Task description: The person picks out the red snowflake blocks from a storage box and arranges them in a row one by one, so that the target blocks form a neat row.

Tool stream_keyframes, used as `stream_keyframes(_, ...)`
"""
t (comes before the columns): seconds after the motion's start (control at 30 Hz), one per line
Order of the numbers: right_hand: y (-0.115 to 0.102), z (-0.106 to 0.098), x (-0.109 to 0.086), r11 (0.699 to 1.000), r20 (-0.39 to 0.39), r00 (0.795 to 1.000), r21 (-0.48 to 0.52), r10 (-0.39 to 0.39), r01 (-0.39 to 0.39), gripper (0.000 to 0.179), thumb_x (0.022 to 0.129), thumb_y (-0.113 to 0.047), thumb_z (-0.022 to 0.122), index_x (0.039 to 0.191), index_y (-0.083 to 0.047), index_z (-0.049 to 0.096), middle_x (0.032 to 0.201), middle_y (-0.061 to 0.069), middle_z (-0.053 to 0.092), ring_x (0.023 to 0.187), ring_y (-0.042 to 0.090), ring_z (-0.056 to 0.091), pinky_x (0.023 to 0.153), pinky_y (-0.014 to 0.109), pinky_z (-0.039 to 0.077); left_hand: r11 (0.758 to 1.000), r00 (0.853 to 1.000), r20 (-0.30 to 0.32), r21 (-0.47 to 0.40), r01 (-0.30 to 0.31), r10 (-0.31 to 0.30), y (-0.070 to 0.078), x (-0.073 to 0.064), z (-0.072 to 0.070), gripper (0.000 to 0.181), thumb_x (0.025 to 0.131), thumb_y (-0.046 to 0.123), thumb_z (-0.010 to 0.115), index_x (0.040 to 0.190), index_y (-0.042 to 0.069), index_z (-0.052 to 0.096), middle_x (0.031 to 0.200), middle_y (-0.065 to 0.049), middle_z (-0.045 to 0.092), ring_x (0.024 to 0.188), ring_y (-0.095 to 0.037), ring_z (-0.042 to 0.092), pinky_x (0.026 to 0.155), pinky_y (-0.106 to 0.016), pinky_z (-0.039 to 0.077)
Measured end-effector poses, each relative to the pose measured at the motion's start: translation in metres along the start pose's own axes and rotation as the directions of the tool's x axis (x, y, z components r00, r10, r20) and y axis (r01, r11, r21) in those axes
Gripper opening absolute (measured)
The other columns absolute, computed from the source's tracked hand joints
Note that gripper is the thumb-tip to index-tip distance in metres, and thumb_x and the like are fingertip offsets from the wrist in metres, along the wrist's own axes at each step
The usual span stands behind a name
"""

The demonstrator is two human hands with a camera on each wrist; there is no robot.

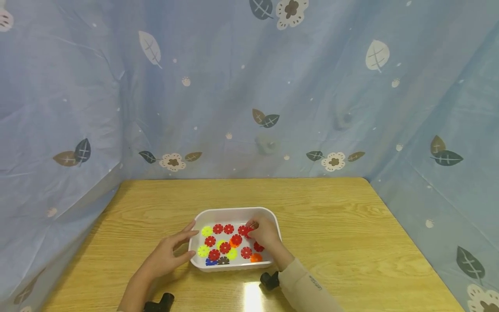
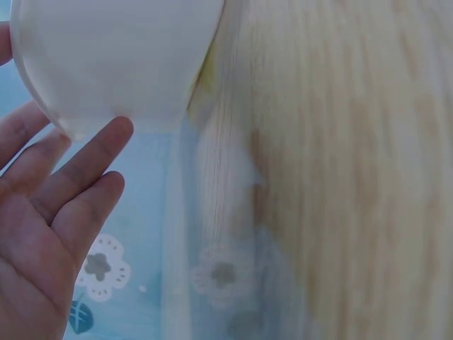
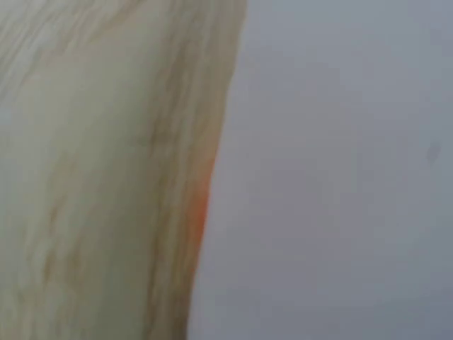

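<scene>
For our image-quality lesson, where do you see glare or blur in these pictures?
Head view: bright glare on the table near the white tray; left wrist view: the table's grain smeared, fingers clearer; right wrist view: blurred throughout.

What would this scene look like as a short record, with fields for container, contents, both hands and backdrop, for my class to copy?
Container: white tray, on a wooden table
Contents: red discs, yellow discs, orange discs, blue disc, dark disc
Left hand: touching the tray's left side
Right hand: reaching inside the tray, fingers pinching one red disc
Backdrop: blue cloth printed with leaves and flowers
</scene>
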State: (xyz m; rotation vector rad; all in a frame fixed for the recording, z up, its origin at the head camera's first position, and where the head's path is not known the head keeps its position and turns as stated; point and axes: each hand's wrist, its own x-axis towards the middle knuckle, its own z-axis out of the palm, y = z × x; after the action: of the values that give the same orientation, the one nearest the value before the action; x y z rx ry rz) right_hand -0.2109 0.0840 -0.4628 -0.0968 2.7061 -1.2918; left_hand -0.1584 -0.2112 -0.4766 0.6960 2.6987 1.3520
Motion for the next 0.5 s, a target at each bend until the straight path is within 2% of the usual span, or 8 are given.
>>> stream_keyframes(0.17,0.003,-0.003,0.002,0.994,0.017,0.999,0.102,-0.038,0.036,0.021,0.082,0.002,0.067,0.102,-0.003,0.069,0.093,0.008,0.064,0.078,0.016,0.056,0.067,0.025,0.055,1.0,1.0,0.002,0.018,0.019,-0.019,0.001,0.001,0.0,0.053,0.089,0.031,0.066,0.135,0.008,0.052,0.155,-0.011,0.027,0.12,-0.029,0.056,0.102,-0.05,0.043)
stream_keyframes(0.3,0.004,-0.006,0.002,0.984,0.029,0.996,0.164,-0.08,0.075,0.026,0.083,0.001,0.066,0.108,-0.004,0.069,0.101,0.009,0.067,0.085,0.017,0.059,0.071,0.025,0.056,0.999,1.0,0.0,0.03,0.024,-0.024,0.002,0.001,0.0,0.052,0.089,0.029,0.066,0.135,0.009,0.052,0.155,-0.01,0.027,0.12,-0.028,0.057,0.101,-0.048,0.045)
stream_keyframes(0.5,0.002,-0.017,-0.003,0.947,0.002,0.989,0.288,-0.148,0.141,0.029,0.083,0.001,0.067,0.112,-0.002,0.068,0.106,0.013,0.067,0.089,0.018,0.06,0.074,0.024,0.056,1.0,1.0,-0.003,0.02,0.024,-0.024,0.004,-0.001,-0.001,0.052,0.089,0.027,0.067,0.135,0.008,0.052,0.154,-0.011,0.028,0.119,-0.029,0.057,0.1,-0.05,0.044)
